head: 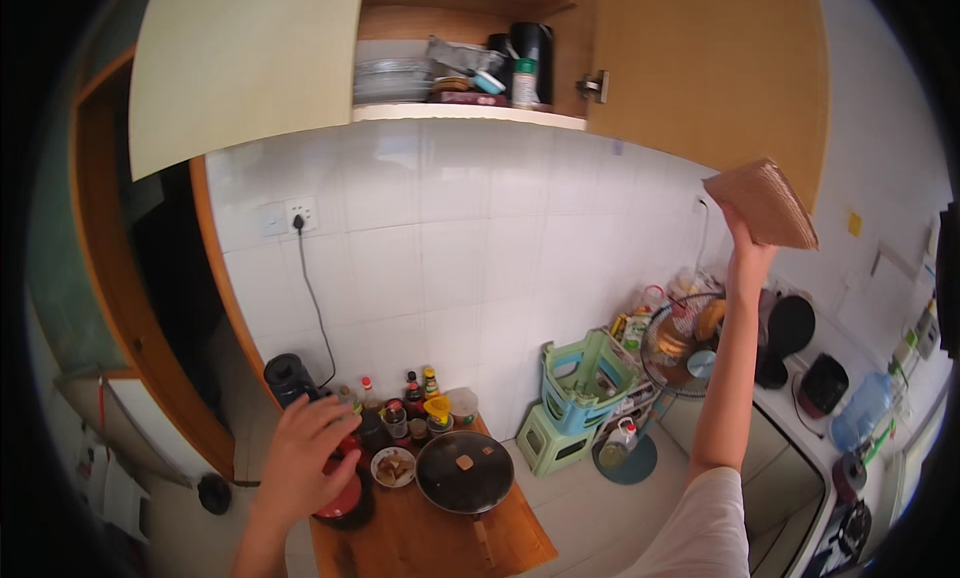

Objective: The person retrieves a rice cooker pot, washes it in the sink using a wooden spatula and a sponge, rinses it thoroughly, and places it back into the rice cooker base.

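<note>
My right hand [750, 244] is raised at the right and grips a flat brown folded item [766, 203], perhaps cardboard or paper, in front of the open cabinet door [705, 67]. Spread fingers show on my left hand [311, 454], which holds nothing and hovers over the left side of the wooden table [420, 537]. Beneath it is a red pot or appliance [341, 495], partly hidden. A dark frying pan [465, 477] with small pieces in it lies on the table beside a bowl of food [393, 467]. Above, plates [391, 82] and a green-capped jar [524, 82] stand in the wall cabinet [472, 114].
Several sauce bottles [414, 401] stand at the table's back edge by a black appliance [289, 379]. Green and blue plastic stools [577, 386] are stacked on the floor. Right are a round mesh rack [667, 353] and a counter with a water jug [862, 411].
</note>
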Demonstrator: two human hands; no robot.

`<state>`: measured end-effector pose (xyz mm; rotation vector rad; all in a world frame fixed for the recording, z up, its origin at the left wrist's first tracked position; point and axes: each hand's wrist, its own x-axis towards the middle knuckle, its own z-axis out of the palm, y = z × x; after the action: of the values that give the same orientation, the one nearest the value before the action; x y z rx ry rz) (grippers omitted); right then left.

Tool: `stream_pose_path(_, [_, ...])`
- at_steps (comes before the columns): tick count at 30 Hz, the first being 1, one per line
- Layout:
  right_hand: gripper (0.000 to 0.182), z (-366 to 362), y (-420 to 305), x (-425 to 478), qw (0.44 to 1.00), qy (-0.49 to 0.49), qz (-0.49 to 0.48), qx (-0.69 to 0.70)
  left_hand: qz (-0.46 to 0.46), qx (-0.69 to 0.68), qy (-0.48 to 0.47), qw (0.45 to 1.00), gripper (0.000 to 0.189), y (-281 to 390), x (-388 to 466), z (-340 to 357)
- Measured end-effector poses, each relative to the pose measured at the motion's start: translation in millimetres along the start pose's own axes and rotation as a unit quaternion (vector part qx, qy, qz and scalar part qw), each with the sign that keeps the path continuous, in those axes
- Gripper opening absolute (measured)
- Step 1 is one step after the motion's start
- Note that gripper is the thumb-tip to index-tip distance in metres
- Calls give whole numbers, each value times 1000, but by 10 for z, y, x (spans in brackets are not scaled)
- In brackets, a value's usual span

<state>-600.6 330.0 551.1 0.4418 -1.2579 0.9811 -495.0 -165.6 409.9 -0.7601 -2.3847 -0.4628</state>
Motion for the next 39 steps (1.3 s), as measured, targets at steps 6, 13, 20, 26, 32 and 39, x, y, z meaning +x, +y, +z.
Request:
stream_pose_path(6, [60,369,-118,-172,997,17,-29,74,-120,-32,26,992,34,132,-695,270])
stream_pose_path(13, [29,1560,-1060,-684,970,-174,-153,68,-263,-33,80,961,26,681,-1305,202])
stream_pose_path(20, [47,1691,-994,-1707,837,-525,-56,145,-344,-126,156,917,37,1325,-1602,331])
stream_pose_path(26, [63,879,-2219,-3364,578,-734,52,354,-450,-265,266,810,100,1944,-2439,582])
stream_pose_path(32, [74,-48,-3460,-3979,490,-728,26,480,-504,-280,491,653,82,2547,-2657,412])
stream_pose_path(39, [73,-958,-4463,-4238,251,-714,133,640,-497,-219,657,523,24,3674,-3514,199])
